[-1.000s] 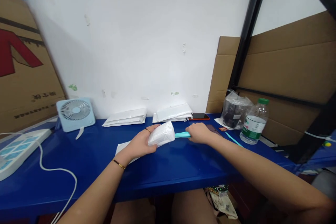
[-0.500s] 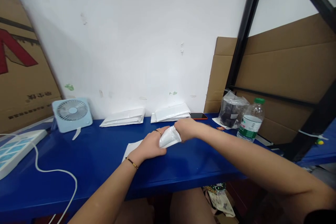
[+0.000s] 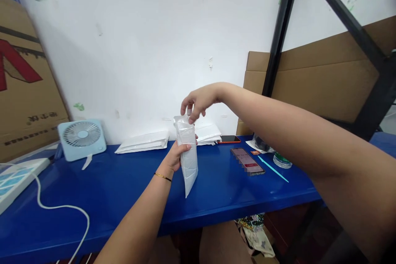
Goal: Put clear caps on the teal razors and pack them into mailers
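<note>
A white padded envelope (image 3: 188,152) stands nearly upright above the blue table, slightly tilted, its lower end tapering to a corner. My left hand (image 3: 177,154) is closed around its middle, thumb across the front and fingertips showing behind the right edge. Over the envelope's top end, my right hand (image 3: 200,101) reaches down with bent fingers, thumb and fingertips at the upper edge. Something small and pale shows between those fingertips, too unclear to name. The inside of the envelope is hidden.
White envelopes lie by the wall in a left pile (image 3: 142,142) and a right pile (image 3: 208,134). A phone (image 3: 247,161), a turquoise stick (image 3: 274,169) and a bottle (image 3: 282,161) are to the right. A blue fan (image 3: 82,138) and white cable (image 3: 62,205) are left.
The white envelope has come upright, lifted in my left hand. My right hand has risen to its top end. The phone and turquoise stick have come into view.
</note>
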Demonstrator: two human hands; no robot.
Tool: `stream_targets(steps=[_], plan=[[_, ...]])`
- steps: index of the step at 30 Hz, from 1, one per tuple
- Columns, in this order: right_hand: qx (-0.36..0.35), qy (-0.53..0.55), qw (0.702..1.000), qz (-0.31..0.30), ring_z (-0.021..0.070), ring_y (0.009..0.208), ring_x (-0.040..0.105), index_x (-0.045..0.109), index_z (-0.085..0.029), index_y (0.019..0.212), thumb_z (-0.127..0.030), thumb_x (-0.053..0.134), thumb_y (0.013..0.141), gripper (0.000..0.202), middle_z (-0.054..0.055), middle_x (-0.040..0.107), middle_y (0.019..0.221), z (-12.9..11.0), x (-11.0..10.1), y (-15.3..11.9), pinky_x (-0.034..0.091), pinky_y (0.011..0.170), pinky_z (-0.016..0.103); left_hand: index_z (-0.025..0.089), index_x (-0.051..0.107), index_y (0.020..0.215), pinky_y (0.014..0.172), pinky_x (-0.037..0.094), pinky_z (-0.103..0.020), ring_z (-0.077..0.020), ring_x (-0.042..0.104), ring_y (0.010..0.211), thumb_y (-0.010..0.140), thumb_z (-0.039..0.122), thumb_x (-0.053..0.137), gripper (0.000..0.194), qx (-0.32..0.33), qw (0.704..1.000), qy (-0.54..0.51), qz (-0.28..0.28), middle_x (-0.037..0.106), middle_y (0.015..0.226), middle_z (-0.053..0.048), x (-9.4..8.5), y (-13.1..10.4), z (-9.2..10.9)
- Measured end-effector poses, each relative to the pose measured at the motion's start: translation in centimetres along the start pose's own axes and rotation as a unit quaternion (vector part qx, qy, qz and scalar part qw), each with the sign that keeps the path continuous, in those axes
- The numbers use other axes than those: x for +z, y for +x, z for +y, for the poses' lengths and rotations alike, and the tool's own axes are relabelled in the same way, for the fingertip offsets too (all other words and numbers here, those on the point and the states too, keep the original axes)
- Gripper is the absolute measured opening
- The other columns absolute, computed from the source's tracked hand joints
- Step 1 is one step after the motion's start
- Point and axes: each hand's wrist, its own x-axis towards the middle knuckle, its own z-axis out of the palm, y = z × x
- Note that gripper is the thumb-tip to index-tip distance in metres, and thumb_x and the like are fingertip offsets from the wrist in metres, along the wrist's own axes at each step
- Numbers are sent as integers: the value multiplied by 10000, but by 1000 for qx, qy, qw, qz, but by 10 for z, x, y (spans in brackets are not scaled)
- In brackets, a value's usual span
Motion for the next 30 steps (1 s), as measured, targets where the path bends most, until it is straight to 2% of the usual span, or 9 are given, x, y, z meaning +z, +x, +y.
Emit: stream_targets(steps=[3,6,12,17,21,23,25,28,30], plan=[[-77,-27,997,2,167,860,564,587,-210,1028,-231,796,487,581,28,564,1060,8,14,-1,448,691,261,151,570,1101,850,423,-367,-268,546,1015,616,237,624,496,-29,995,-48,-79,579,1154,-115,-2,-5,10],[-88,9,995,47,143,790,555,500,-217,1135,-207,741,584,602,31,583,990,18,27,5,437,676,258,163,536,1155,899,401,-420,-303,505,1097,635,257,631,537,-50,991,-69,-104,535,1228,-129,-2,-7,15],[-115,-21,979,169,113,651,495,645,-142,931,-192,661,673,264,8,577,713,34,41,11,392,628,251,149,585,1013,699,474,-263,-161,608,747,719,328,665,354,-67,993,33,96,663,865,-57,-14,-8,5],[-157,91,978,100,140,804,543,649,-174,1009,-347,700,649,402,51,611,962,47,56,4,424,696,255,148,592,881,479,448,-200,-101,544,503,744,380,634,273,-140,982,-20,126,582,629,-1,-25,-10,4],[-191,143,970,45,171,922,535,674,-163,949,-367,728,606,402,47,620,1012,50,72,12,409,797,264,160,597,946,335,349,-157,-54,404,347,840,301,479,211,-227,964,-137,11,457,532,32,-30,-10,8],[-164,172,970,51,172,863,549,681,-135,906,-420,666,669,372,42,645,889,57,78,22,412,783,276,189,583,1024,331,369,-170,-59,396,339,864,292,424,248,-283,945,-166,-3,462,546,26,-34,-10,9],[-120,192,968,106,157,779,545,677,-121,882,-462,624,698,391,32,633,795,73,81,33,418,727,270,226,546,1112,386,442,-213,-88,489,413,876,328,407,292,-317,930,-183,31,545,647,-14,-40,-11,10],[-17,201,951,236,112,639,496,656,-116,872,-488,564,743,404,21,585,709,114,83,47,395,605,228,185,510,1169,491,507,-237,-132,602,576,883,365,398,355,-277,926,-238,94,621,826,-93,-54,-12,11],[132,181,928,299,97,577,472,640,-118,909,-476,506,793,399,25,572,686,146,85,52,380,557,216,110,510,1150,494,515,-226,-142,617,587,885,407,383,418,-233,924,-271,133,631,815,-121,-66,-11,9]])
